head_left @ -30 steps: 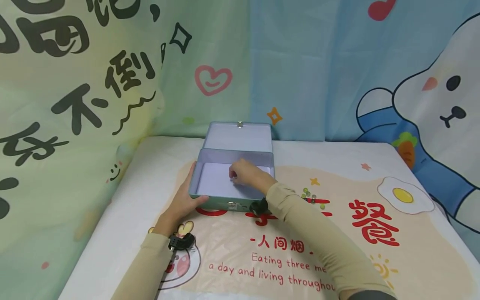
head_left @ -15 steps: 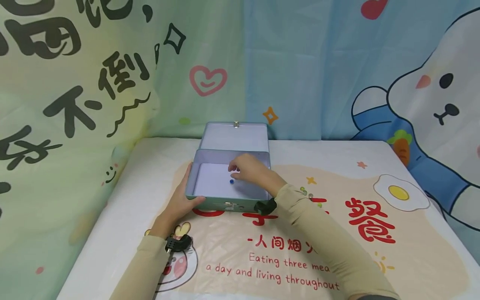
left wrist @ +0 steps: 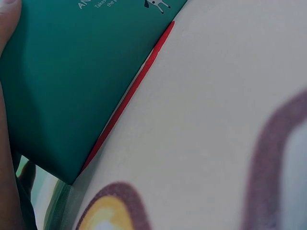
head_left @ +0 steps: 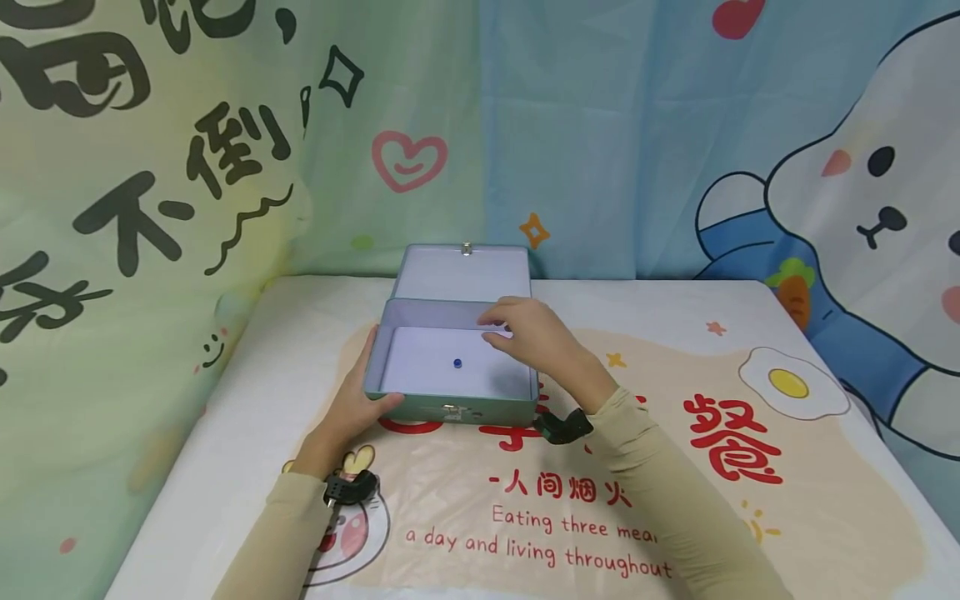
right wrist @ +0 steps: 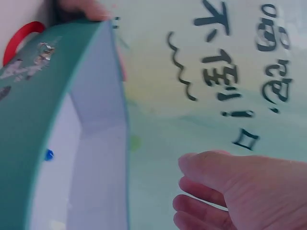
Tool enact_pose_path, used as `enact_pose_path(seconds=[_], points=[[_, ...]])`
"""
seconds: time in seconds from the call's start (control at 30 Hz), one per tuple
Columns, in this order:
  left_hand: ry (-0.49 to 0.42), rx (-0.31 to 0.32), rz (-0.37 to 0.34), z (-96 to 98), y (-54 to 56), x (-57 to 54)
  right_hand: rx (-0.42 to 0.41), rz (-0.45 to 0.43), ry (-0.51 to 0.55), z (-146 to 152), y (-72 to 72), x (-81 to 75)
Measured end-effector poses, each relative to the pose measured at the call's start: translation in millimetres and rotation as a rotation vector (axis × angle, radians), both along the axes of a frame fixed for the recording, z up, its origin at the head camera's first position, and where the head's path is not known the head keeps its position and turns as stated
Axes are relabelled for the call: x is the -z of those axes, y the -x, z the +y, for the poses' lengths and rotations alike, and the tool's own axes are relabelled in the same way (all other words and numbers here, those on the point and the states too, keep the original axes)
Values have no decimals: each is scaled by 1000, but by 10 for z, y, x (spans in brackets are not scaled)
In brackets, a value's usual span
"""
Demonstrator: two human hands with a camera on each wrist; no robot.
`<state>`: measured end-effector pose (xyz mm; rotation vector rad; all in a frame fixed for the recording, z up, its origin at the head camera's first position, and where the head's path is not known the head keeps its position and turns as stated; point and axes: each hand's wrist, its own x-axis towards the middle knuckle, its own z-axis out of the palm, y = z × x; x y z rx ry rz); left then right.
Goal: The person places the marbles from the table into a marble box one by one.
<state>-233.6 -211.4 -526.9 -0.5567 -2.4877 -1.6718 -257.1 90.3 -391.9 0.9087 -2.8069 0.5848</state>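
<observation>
A green tin box (head_left: 487,412) with a pale lilac inside sits on the table, its lid (head_left: 465,275) tipped back. One small blue bead (head_left: 457,363) lies on the box floor and also shows in the right wrist view. My left hand (head_left: 355,400) grips the box's front left corner, thumb at the front rim and fingers along the side. Over the right part of the box is my right hand (head_left: 538,335), thumb and fingers apart, nothing between them. In the left wrist view the green box wall (left wrist: 81,96) fills the upper left.
A printed tablecloth (head_left: 420,492) with red lettering covers the table. Behind it hangs a patterned cloth backdrop (head_left: 562,125). A metal clasp (head_left: 453,412) is on the box front. Black wrist cameras are on both arms, the right one (head_left: 562,426) close to the box's front corner.
My right hand has let go of the blue bead inside the box, spread its fingers, and moved up and right. Its arm now hides the small green beads on the table. My left hand keeps its hold.
</observation>
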Motion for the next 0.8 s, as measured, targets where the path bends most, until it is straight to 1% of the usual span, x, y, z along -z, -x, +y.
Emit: enact_pose_path(seconds=[0.03,0.1,0.2,0.27,0.33,0.43,0.5,0.53,0.57,0.67,0.77,0.8], points=[[3,0,5,5,4,5,14,13,11,59,-22,-16],[1,8,-5,37,-35,-81,34,32,34,178,-64,-49],[11,7,-12,35,-45,-93,53,65,80,340,-127,-87],[9,9,-30,46,-87,-170,62,85,112,425,-169,-100],[16,8,-27,45,-104,-184,67,100,156,497,-208,-102],[17,14,-30,92,-191,-340,76,132,214,588,-252,-95],[22,16,-23,103,-203,-365,78,152,261,641,-274,-90],[27,13,-19,99,-201,-362,78,161,285,661,-279,-84],[23,12,-19,87,-181,-331,77,168,306,678,-280,-78],[22,12,-12,42,-104,-195,73,175,356,718,-286,-73],[22,7,-4,-3,-33,-59,83,176,358,747,-284,-77],[20,4,-1,-12,-24,-35,92,174,349,757,-284,-81]])
